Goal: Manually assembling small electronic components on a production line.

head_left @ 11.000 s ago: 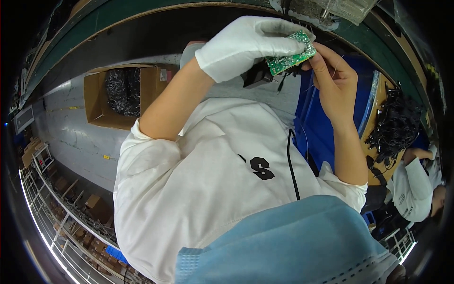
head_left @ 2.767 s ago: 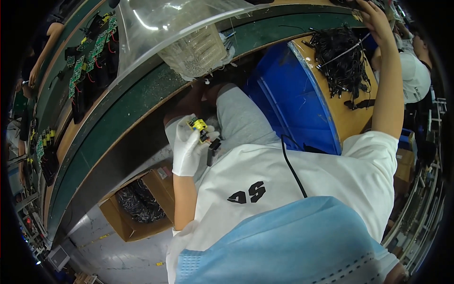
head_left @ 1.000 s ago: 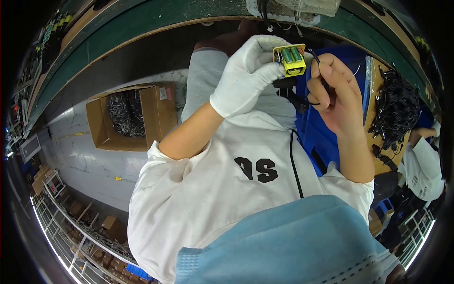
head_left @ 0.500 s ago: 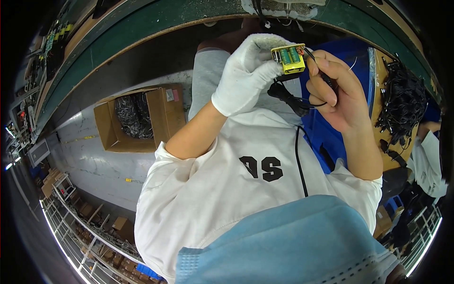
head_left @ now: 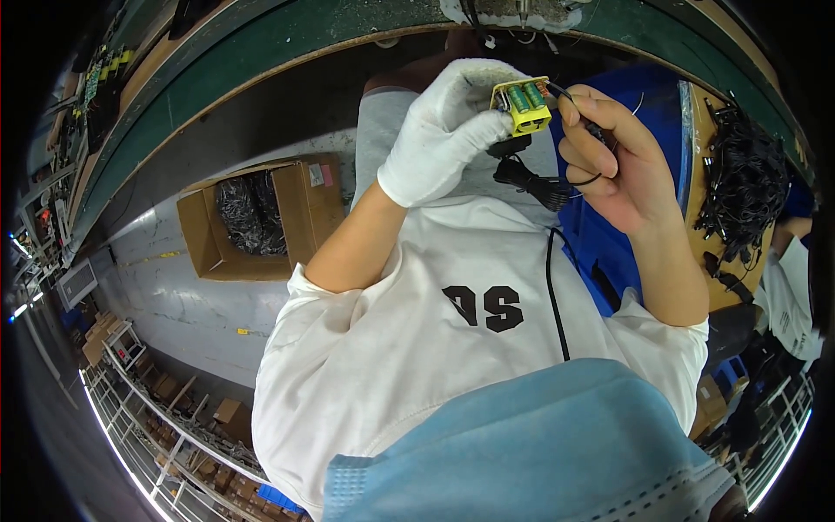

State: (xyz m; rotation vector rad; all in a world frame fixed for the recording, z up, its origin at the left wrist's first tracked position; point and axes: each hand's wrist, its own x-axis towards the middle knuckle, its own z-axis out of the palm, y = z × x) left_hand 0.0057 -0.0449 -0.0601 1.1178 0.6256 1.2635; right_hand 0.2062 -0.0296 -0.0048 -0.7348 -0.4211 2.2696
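In a white glove, my left hand (head_left: pixel 452 130) grips a small circuit board (head_left: pixel 522 106) by its left side. The board carries green cylindrical capacitors and a yellow block-shaped part. My bare right hand (head_left: pixel 617 157) pinches a black cable (head_left: pixel 597 132) at the board's right, and the cable's end reaches the board's upper right corner. Fingers hide part of that cable. Below the board hangs a tied black cable bundle (head_left: pixel 532 183), above my lap.
A green-edged workbench (head_left: pixel 287 54) curves across the top. An open cardboard box (head_left: pixel 304 209) with dark wrapped contents stands on the floor at left. On the right, black cables (head_left: pixel 744 178) are heaped on a wooden surface beside a blue bin (head_left: pixel 648 100); another person's arm is beyond.
Both hands have shifted slightly to the left with the board and cable. The board is tilted a little differently. Both grips stay the same.
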